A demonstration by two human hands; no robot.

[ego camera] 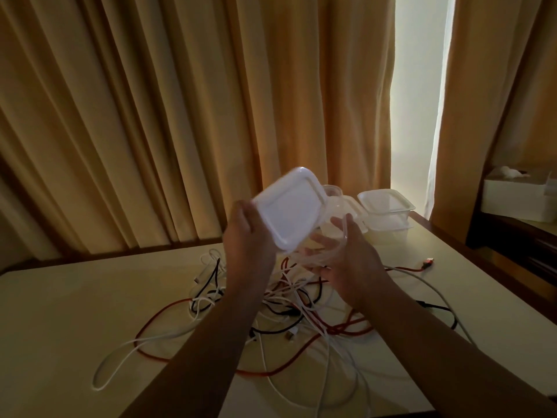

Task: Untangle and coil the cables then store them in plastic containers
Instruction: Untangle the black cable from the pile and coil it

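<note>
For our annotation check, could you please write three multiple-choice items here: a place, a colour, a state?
1. The stacked clear plastic containers stand: A near left; B far right on the cream table; C on the floor.
2. Colour absent from the tangled cables: A red; B white; C green.
3. The white rectangular plastic lid is: A gripped by the left hand; B flat on the table; C under cables.
B: at its far right edge. C: only red, white, black show. A: fingers curl round it.

Cable tangle (pixel 283 300) blocks table (pixel 60 303) centre; left side free.
</note>
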